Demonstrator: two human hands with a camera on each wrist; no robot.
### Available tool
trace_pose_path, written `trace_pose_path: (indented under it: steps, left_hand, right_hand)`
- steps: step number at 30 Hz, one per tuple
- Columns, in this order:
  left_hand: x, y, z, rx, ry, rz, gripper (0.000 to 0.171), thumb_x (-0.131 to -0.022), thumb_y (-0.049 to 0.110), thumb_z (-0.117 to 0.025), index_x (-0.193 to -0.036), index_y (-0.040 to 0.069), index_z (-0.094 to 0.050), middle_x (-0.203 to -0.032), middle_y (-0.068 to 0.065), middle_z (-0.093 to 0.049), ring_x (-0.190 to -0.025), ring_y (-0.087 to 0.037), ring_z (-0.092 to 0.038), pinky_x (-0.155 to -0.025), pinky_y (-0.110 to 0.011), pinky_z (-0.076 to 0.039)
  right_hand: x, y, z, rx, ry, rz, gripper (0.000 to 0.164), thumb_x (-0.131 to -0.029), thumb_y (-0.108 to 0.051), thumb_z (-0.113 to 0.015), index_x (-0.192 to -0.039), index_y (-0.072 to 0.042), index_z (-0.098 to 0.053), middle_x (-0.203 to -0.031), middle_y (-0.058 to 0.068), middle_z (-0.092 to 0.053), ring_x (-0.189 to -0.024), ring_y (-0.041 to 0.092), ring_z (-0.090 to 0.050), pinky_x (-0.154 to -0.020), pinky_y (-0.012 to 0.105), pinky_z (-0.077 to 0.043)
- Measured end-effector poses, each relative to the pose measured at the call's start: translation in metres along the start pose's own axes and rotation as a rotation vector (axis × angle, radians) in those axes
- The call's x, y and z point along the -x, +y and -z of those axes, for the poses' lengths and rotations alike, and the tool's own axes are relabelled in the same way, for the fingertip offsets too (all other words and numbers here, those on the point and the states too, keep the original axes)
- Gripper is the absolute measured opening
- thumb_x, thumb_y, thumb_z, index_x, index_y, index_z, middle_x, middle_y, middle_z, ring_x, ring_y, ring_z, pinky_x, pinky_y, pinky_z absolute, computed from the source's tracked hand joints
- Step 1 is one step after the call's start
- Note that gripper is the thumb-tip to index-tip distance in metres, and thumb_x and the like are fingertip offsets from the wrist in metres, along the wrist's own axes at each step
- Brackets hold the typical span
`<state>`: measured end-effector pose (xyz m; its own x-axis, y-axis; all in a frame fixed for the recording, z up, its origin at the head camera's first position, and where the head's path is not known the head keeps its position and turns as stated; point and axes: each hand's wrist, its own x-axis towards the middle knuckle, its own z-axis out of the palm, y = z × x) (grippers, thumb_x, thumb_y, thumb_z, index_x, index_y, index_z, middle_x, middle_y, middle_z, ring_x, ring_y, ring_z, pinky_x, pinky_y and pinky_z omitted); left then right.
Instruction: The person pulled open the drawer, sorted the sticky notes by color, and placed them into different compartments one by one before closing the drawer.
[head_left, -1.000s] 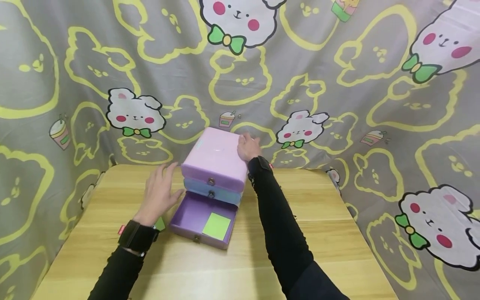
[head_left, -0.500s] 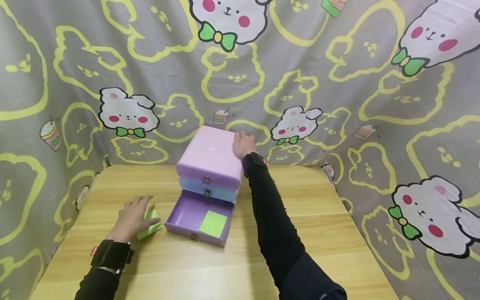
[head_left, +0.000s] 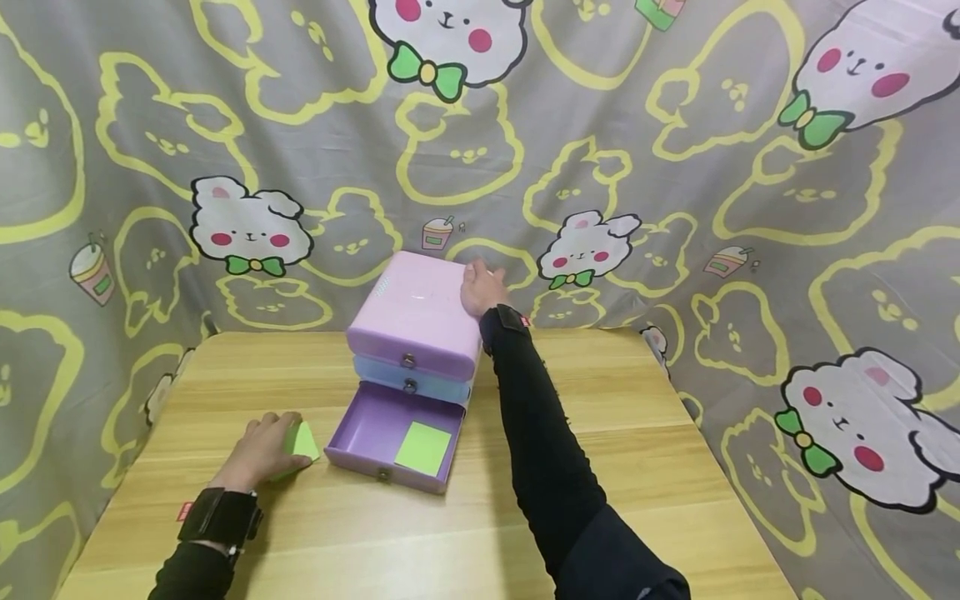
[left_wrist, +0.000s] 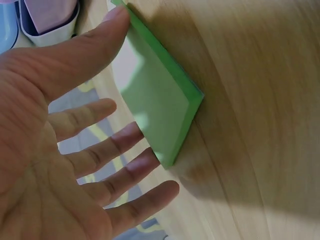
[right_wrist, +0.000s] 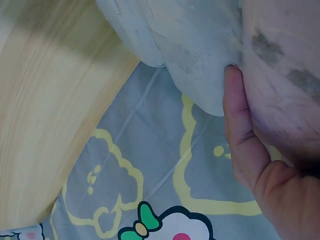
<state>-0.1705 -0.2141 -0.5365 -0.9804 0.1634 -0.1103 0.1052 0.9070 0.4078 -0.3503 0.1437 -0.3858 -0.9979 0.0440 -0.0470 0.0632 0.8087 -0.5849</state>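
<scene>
A small three-tier drawer box (head_left: 420, 296) with a pink top stands at the back of the table, above a blue middle drawer (head_left: 390, 379). Its purple bottom drawer (head_left: 360, 421) is pulled out, and a green square sticky note pad (head_left: 423, 448) lies inside. My right hand (head_left: 483, 289) grips the box's far right edge; in the right wrist view a finger (right_wrist: 237, 105) lies along its side. Left of the drawer, my left hand (head_left: 258, 450) holds another green sticky note pad (left_wrist: 155, 95), thumb at one corner and fingertips at the opposite edge.
The wooden table (head_left: 600, 517) reaches back to a grey curtain (head_left: 345, 150) printed with bunnies, which hangs behind and on both sides. A black band (head_left: 221, 517) is strapped round the left wrist, and another (head_left: 502, 325) round the right.
My left hand has moved from beside the box down and left to the loose sticky note pad, and its fingers have closed in on it. The right hand stays on the box.
</scene>
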Motion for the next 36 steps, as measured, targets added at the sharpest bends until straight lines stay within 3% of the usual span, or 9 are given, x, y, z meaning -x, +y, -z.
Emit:
trace_pose_path:
  steps: [8,12,16,19,24,30,36]
  left_hand:
    - [-0.004,0.004,0.002,0.006,0.019,0.041,0.080,-0.063,0.035,-0.094,-0.114,-0.016,-0.059,-0.097,-0.027,-0.054,-0.092,-0.041,-0.047,-0.074,-0.048,-0.047]
    - [-0.002,0.007,0.003,0.004,0.073,0.044,0.083,-0.061,0.035,-0.095,-0.113,-0.017,-0.058,-0.097,-0.030,-0.053,-0.092,-0.042,-0.047,-0.073,-0.050,-0.049]
    - [-0.001,0.007,0.005,-0.017,0.088,0.035,0.080,-0.068,0.032,-0.092,-0.121,-0.015,-0.054,-0.100,-0.033,-0.060,-0.089,-0.042,-0.058,-0.072,-0.054,-0.053]
    - [0.002,0.007,0.007,-0.014,0.067,0.034,0.065,-0.079,0.023,-0.085,-0.123,-0.014,-0.054,-0.107,-0.036,-0.065,-0.091,-0.046,-0.065,-0.072,-0.057,-0.055]
    - [0.008,0.011,0.013,0.007,0.066,0.022,0.041,-0.089,0.008,-0.072,-0.122,-0.012,-0.059,-0.116,-0.039,-0.065,-0.096,-0.053,-0.066,-0.069,-0.058,-0.055]
    - [0.013,0.021,0.024,0.034,0.156,-0.013,0.027,-0.091,0.001,-0.067,-0.114,-0.012,-0.065,-0.108,-0.036,-0.069,-0.085,-0.042,-0.068,-0.065,-0.052,-0.055]
    - [0.018,0.032,0.035,0.042,0.258,-0.033,0.024,-0.088,0.003,-0.071,-0.109,-0.009,-0.068,-0.101,-0.033,-0.071,-0.073,-0.032,-0.067,-0.054,-0.041,-0.052]
  right_hand:
    - [0.003,-0.001,0.002,-0.038,-0.006,-0.006,0.053,-0.110,-0.043,-0.017,-0.157,-0.023,-0.033,-0.161,0.020,-0.033,-0.144,0.043,-0.040,-0.119,0.057,-0.035]
    - [0.001,-0.002,0.003,-0.011,0.007,0.014,0.054,-0.110,-0.042,-0.016,-0.158,-0.022,-0.031,-0.160,0.019,-0.035,-0.145,0.044,-0.040,-0.119,0.057,-0.035]
    - [-0.002,-0.002,0.002,-0.010,0.009,0.007,0.054,-0.110,-0.043,-0.017,-0.158,-0.023,-0.031,-0.161,0.020,-0.034,-0.144,0.045,-0.040,-0.119,0.058,-0.036]
    - [-0.001,-0.001,0.001,-0.024,0.005,0.000,0.054,-0.110,-0.043,-0.017,-0.158,-0.023,-0.031,-0.162,0.020,-0.033,-0.145,0.045,-0.040,-0.119,0.058,-0.035]
    - [0.002,0.000,0.000,-0.011,0.005,-0.005,0.053,-0.111,-0.042,-0.017,-0.158,-0.022,-0.031,-0.164,0.016,-0.032,-0.146,0.042,-0.038,-0.120,0.057,-0.035]
    - [0.003,-0.003,0.001,-0.024,0.007,0.006,0.052,-0.111,-0.041,-0.018,-0.155,-0.020,-0.036,-0.158,0.019,-0.038,-0.142,0.043,-0.043,-0.118,0.056,-0.037]
    - [0.000,-0.002,-0.002,-0.015,0.020,-0.002,0.051,-0.111,-0.041,-0.019,-0.154,-0.022,-0.037,-0.157,0.019,-0.039,-0.141,0.042,-0.044,-0.117,0.056,-0.039]
